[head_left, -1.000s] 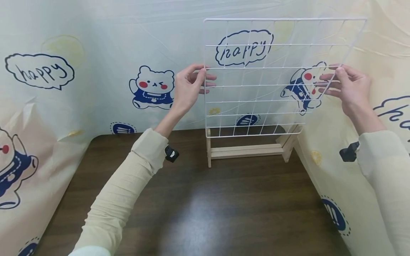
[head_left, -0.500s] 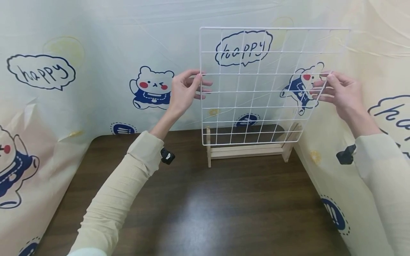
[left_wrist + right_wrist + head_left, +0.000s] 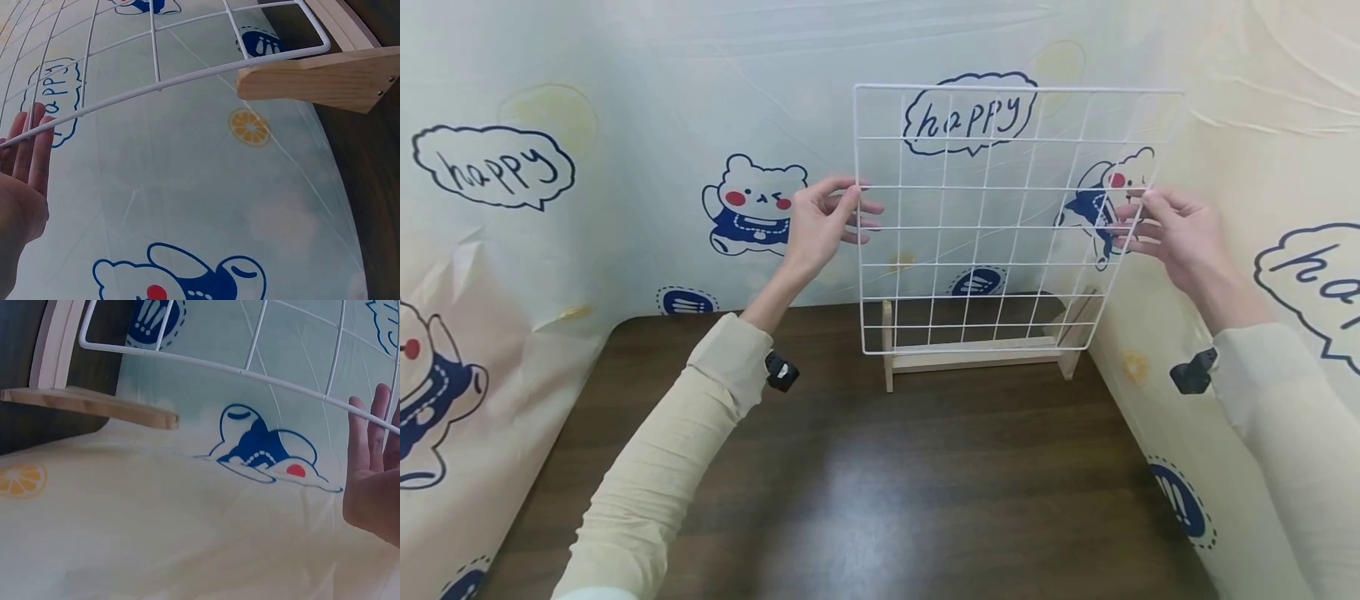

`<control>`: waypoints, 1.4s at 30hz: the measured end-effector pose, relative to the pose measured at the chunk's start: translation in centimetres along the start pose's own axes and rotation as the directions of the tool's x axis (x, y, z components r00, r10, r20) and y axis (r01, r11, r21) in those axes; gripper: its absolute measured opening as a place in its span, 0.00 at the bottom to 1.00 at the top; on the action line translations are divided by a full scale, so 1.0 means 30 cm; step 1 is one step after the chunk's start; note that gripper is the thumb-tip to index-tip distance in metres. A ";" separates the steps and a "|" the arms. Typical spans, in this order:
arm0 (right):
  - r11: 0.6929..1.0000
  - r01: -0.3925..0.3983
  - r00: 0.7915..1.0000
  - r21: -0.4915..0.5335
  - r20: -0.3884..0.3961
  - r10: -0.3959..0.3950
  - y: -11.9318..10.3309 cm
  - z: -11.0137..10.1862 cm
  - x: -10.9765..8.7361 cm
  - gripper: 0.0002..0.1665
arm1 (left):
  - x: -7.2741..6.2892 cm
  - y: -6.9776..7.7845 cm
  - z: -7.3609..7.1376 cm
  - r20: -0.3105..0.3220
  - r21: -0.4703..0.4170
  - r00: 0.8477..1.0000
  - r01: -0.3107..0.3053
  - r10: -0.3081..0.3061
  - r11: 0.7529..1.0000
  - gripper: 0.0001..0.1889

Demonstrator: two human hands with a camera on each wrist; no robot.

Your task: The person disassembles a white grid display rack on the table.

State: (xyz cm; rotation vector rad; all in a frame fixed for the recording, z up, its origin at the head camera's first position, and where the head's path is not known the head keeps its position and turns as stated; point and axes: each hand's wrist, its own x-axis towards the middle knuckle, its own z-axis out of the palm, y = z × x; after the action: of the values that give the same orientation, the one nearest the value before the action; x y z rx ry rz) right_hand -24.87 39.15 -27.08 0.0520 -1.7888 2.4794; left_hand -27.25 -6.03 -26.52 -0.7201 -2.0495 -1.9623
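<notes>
A white wire grid panel (image 3: 976, 227) is held up in front of a wooden stand (image 3: 962, 362) at the back of the table. My left hand (image 3: 817, 229) pinches the panel's left side wire between thumb and fingers, the other fingers reaching behind it. On the opposite side wire, my right hand (image 3: 1187, 242) has the same kind of pinch. In the head view the panel's bottom edge overlaps the stand's crossbar. The left wrist view shows the panel's lower corner near the stand's wooden upright (image 3: 312, 81); whether they touch I cannot tell.
The dark wooden table (image 3: 865, 492) spreads out below the hands. A printed cloth (image 3: 647, 208) with bears and "happy" bubbles hangs behind and along both sides, close to the stand's right end. Black wrist cameras (image 3: 782, 372) sit at both cuffs.
Both hands have brought the grid panel down and a little left. Its bottom edge, first above the stand's crossbar in the head view, now overlaps it. The stand stays put.
</notes>
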 end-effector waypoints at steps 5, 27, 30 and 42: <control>1.000 -0.018 1.000 -0.016 -0.021 0.017 0.030 0.025 -0.009 0.10 | -0.008 -0.017 -0.026 0.027 -0.013 0.999 0.044 -0.044 0.999 0.12; 0.987 -0.098 0.991 -0.131 0.077 0.108 0.096 0.080 -0.034 0.10 | -0.048 -0.063 -0.108 0.013 -0.020 0.970 0.241 -0.241 0.970 0.12; 0.983 -0.099 0.991 -0.155 0.075 0.112 0.113 0.082 -0.036 0.11 | -0.055 -0.071 -0.124 0.020 -0.030 0.959 0.282 -0.281 0.959 0.14; 0.977 -0.130 0.989 -0.166 0.049 0.140 0.157 0.107 -0.036 0.10 | -0.081 -0.109 -0.180 0.055 -0.062 0.934 0.357 -0.354 0.932 0.15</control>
State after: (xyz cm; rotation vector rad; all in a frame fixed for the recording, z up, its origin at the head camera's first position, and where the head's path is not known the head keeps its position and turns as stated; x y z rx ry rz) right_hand -24.27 34.59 -30.59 -0.0055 -2.0795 2.4340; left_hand -27.71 -11.78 -30.06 -0.4271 -2.2776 -2.2359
